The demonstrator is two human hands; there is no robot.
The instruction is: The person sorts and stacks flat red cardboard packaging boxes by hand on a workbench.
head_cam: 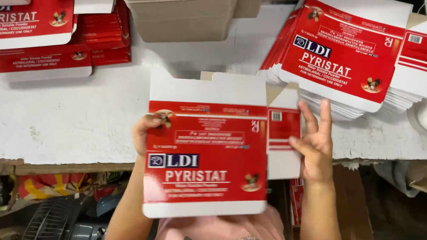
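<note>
While you look straight down, your left hand (pixel 144 130) pinches the left edge of a flat red-and-white carton blank (pixel 208 157), thumb on the printed face and the other fingers hidden behind it; your right hand (pixel 314 143) is spread open, palm against the blank's narrow right side flap. You hold the blank in the air between your chest and the near edge of the white worktable (pixel 71 119). It looks light, thin and springy, likely to bend along its creases, so a grip at the edges near a fold line should steady it best. Its glossy face may be a little slippery. Farther off, one stack of matching blanks (pixel 350 59) lies at the right, other piles (pixel 42 35) at the left, with plain brown cartons (pixel 181 11) between. All are cut off by the frame's edge.
</note>
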